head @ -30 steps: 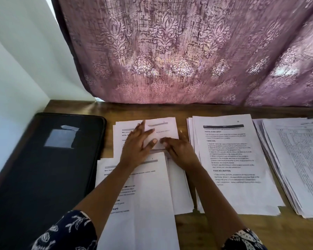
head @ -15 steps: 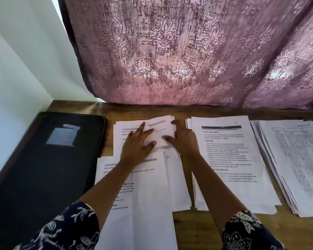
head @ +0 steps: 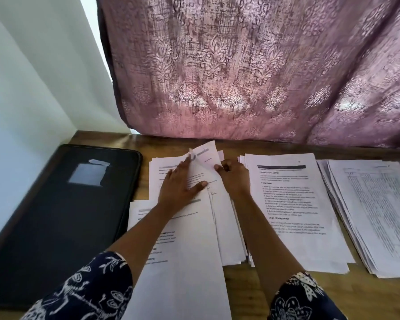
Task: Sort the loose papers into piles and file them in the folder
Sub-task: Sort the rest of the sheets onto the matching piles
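Nearest us, a printed front sheet (head: 183, 262) lies between our patterned sleeves (head: 86, 289) on the wooden desk (head: 240, 292). Beyond it our left hand (head: 178, 188) rests flat on the left pile (head: 157, 172), fingers straight and thumb spread. Our right hand (head: 234, 179) curls its fingers on the edge of a lifted sheet (head: 206, 162), seemingly pinching it. The black folder (head: 62, 215) lies closed at left. A middle pile (head: 293, 211) and right pile (head: 374, 215) sit rightward, before a mauve curtain (head: 252, 65).
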### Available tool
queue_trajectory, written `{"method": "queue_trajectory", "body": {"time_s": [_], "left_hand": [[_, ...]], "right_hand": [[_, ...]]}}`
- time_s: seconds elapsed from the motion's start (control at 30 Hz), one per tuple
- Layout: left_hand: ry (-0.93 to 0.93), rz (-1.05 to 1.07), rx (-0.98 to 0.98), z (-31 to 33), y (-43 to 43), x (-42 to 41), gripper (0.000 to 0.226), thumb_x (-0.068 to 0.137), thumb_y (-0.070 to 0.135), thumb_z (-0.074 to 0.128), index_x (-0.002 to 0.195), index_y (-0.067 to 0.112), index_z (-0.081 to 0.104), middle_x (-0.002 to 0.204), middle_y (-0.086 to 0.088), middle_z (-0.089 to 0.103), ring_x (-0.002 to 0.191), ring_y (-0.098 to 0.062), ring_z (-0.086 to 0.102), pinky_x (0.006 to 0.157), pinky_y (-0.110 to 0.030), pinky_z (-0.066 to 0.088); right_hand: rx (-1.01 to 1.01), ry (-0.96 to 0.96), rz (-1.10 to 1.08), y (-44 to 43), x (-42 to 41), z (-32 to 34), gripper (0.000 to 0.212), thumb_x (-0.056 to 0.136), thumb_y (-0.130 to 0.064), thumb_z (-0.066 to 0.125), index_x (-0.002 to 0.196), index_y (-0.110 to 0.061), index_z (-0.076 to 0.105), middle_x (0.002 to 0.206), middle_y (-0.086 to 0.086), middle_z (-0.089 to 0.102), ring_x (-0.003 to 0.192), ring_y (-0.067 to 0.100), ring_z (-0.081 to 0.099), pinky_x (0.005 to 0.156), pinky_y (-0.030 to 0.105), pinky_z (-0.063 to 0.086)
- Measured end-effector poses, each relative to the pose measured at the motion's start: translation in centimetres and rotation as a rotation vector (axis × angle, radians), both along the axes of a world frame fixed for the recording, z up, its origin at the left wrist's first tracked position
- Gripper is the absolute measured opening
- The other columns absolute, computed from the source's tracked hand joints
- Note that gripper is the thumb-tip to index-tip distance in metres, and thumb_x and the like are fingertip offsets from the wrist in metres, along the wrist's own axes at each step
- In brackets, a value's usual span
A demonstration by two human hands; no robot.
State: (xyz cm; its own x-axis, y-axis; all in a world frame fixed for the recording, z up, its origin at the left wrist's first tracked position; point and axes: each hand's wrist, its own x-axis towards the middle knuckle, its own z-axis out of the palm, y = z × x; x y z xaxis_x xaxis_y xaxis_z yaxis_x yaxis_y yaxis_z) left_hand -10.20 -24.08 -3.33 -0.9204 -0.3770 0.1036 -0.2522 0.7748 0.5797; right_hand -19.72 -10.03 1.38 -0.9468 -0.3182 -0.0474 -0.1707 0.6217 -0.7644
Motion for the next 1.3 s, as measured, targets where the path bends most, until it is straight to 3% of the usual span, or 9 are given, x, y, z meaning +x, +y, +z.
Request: {"method": "queue_trajectory", "body": {"time_s": [0.13, 0.23, 0.3, 0.43, 0.53, 0.7, 0.87, 1.1, 1.3], "left_hand": [[-0.095, -0.068, -0.100, -0.5, -0.2, 0.6, 0.084, 0.083, 0.076, 0.018, 0.154, 0.034, 0.004, 0.162, 0.007, 0.004, 0.149, -0.014, 0.005, 0.119, -0.051, 0.006], [-0.166, -0.095, -0.146, -0.3, -0.1, 0.5, 0.078, 0.089, 0.073, 0.023, 0.153, 0.035, 0.002, 0.162, 0.008, 0.001, 0.149, -0.014, 0.002, 0.118, -0.052, 0.003], [-0.248, -0.117, -0.202, -0.4, 0.0, 0.3, 0.075, 0.091, 0.070, 0.023, 0.153, 0.035, 0.000, 0.162, 0.006, -0.001, 0.149, -0.015, -0.001, 0.117, -0.051, 0.000], [-0.382, -0.134, -0.309, -0.3, 0.1, 0.0, 0.073, 0.092, 0.069, 0.022, 0.154, 0.035, 0.004, 0.162, 0.004, -0.007, 0.149, -0.016, -0.008, 0.117, -0.051, -0.003], [-0.386, -0.136, -0.264, 0.4, 0.2, -0.3, 0.068, 0.094, 0.066, 0.026, 0.153, 0.034, 0.014, 0.163, 0.004, 0.003, 0.149, -0.016, 0.000, 0.117, -0.052, -0.001], [-0.302, -0.187, -0.335, 3.0, 0.0, 2.5, 0.058, 0.095, 0.058, 0.041, 0.144, 0.027, 0.041, 0.148, 0.004, 0.045, 0.136, -0.018, 0.038, 0.117, -0.047, 0.009], [-0.348, -0.288, -0.470, 3.0, 0.6, 6.1, 0.066, 0.083, 0.064, 0.057, 0.138, 0.028, 0.048, 0.142, 0.004, 0.046, 0.130, -0.019, 0.041, 0.114, -0.041, 0.019], [-0.283, -0.245, -0.219, 2.7, 0.6, 6.4, 0.054, 0.077, 0.056, 0.071, 0.123, 0.031, 0.059, 0.129, 0.008, 0.053, 0.123, -0.016, 0.044, 0.100, -0.035, 0.034], [-0.347, -0.233, -0.161, 3.3, 1.1, 6.0, 0.047, 0.079, 0.045, 0.074, 0.119, 0.029, 0.054, 0.125, 0.005, 0.052, 0.121, -0.020, 0.042, 0.096, -0.038, 0.032]], "right_hand": [[-0.066, -0.034, -0.076, 1.7, -1.4, 1.4, 0.025, 0.087, -0.028, 0.067, 0.084, -0.004, 0.068, 0.082, 0.010, 0.066, 0.081, 0.027, 0.060, 0.068, 0.031, 0.038], [-0.008, 0.036, -0.084, 3.7, -2.1, 4.1, 0.024, 0.088, -0.029, 0.066, 0.079, -0.007, 0.066, 0.074, 0.007, 0.059, 0.075, 0.025, 0.056, 0.066, 0.031, 0.037], [0.017, 0.128, -0.092, 5.3, -2.6, 6.6, 0.016, 0.089, -0.027, 0.064, 0.083, -0.013, 0.066, 0.078, 0.011, 0.062, 0.079, 0.026, 0.058, 0.068, 0.029, 0.037], [0.110, 0.354, -0.118, 9.1, -2.2, 12.3, 0.019, 0.092, -0.023, 0.062, 0.100, -0.007, 0.067, 0.099, 0.016, 0.069, 0.094, 0.031, 0.063, 0.075, 0.028, 0.039], [0.156, 0.458, -0.068, 11.6, -1.5, 15.6, 0.020, 0.092, -0.027, 0.061, 0.101, -0.010, 0.067, 0.096, 0.014, 0.070, 0.092, 0.031, 0.063, 0.080, 0.034, 0.045], [0.225, 0.458, 0.007, 14.2, -0.4, 18.3, 0.021, 0.091, -0.031, 0.063, 0.102, -0.014, 0.068, 0.098, 0.012, 0.069, 0.095, 0.033, 0.061, 0.085, 0.041, 0.048], [0.218, 0.398, 0.060, 14.1, 0.6, 17.1, 0.021, 0.089, -0.028, 0.066, 0.100, -0.010, 0.068, 0.097, 0.017, 0.068, 0.097, 0.035, 0.061, 0.087, 0.042, 0.048], [0.187, 0.336, 0.088, 13.9, 1.5, 14.8, 0.012, 0.090, -0.021, 0.065, 0.092, -0.010, 0.067, 0.079, 0.010, 0.061, 0.083, 0.029, 0.059, 0.072, 0.031, 0.040], [0.157, 0.385, 0.075, 14.5, 1.7, 13.6, 0.010, 0.089, -0.019, 0.066, 0.081, -0.014, 0.061, 0.074, 0.005, 0.055, 0.077, 0.023, 0.052, 0.072, 0.035, 0.040]]}}
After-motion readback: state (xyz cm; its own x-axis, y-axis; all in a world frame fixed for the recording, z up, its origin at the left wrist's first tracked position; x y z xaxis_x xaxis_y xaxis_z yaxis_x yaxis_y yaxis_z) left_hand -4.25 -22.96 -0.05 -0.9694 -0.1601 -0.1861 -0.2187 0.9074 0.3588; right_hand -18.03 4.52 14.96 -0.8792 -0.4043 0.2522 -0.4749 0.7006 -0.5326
